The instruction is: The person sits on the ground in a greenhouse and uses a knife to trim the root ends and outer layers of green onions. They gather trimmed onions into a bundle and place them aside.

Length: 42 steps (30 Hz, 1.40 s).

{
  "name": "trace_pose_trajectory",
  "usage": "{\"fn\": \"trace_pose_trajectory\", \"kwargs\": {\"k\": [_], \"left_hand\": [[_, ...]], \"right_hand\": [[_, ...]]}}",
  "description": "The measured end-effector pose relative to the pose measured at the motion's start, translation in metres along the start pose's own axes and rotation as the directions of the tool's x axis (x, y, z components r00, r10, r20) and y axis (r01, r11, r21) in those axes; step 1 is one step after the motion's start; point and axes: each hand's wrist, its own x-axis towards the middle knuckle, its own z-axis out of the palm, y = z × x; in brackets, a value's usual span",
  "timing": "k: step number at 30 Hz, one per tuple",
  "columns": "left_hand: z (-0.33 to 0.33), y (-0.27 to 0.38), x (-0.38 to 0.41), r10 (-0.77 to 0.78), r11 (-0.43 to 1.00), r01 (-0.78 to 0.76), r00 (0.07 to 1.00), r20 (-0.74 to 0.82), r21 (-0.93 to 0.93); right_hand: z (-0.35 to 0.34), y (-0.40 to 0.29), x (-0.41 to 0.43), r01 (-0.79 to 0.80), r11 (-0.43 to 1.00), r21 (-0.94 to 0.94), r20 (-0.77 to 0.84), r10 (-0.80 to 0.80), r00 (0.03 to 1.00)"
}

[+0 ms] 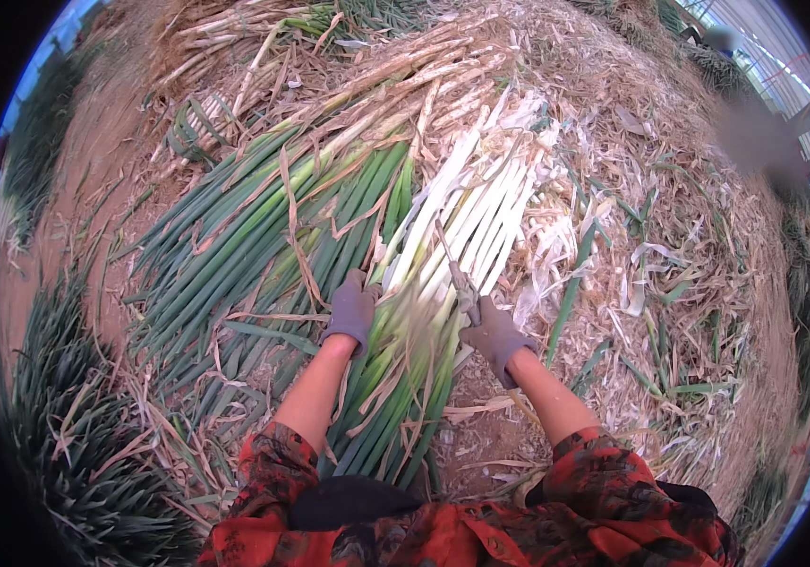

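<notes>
My right hand (495,338), in a grey glove, is closed around the handle of what looks like an air blow gun (463,283). Its thin nozzle points away from me, over a bundle of peeled Welsh onions (479,220) with bright white stalks. Their green leaves (394,418) run back towards my body, and part of them is blurred. At the left side of this bundle is my gloved left hand (351,312), its fingers against the stalks; their grip is partly hidden. Left of it lies a heap of unpeeled Welsh onions (256,220) with brown, soil-coated lower stalks.
Dry husks and peeled skins (660,234) cover the ground to the right. A tied bundle of onions (199,127) lies at the far left, with more onions (213,35) beyond. Dark green leaves (86,425) fill the near left. A thin yellowish hose (524,407) shows below my right wrist.
</notes>
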Motion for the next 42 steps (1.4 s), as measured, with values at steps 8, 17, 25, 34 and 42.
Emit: {"fn": "trace_pose_trajectory", "kwargs": {"k": [8,17,25,34,42], "left_hand": [[-0.007,0.075,-0.037,0.056,0.967,-0.152,0.911,0.408,0.205],[-0.009,0.073,-0.055,0.103,0.932,-0.271,0.834,0.542,0.24],[-0.036,0.06,-0.023,0.381,0.661,-0.673,0.682,0.624,0.332],[0.038,0.126,0.166,0.386,0.742,-0.281,0.921,-0.045,0.608],[0.003,0.105,0.057,0.35,0.777,-0.422,0.906,0.236,0.467]], "right_hand": [[-0.079,-0.007,0.102,-0.076,0.992,-0.1,-0.235,0.05,0.971],[-0.108,0.001,0.13,-0.104,0.995,0.006,-0.276,0.101,0.956],[-0.085,0.047,0.106,-0.048,0.981,0.186,-0.284,0.101,0.953],[-0.034,0.021,0.045,-0.104,0.989,0.102,-0.147,0.118,0.982],[-0.026,0.052,-0.017,-0.154,0.983,0.103,-0.08,0.162,0.984]]}}
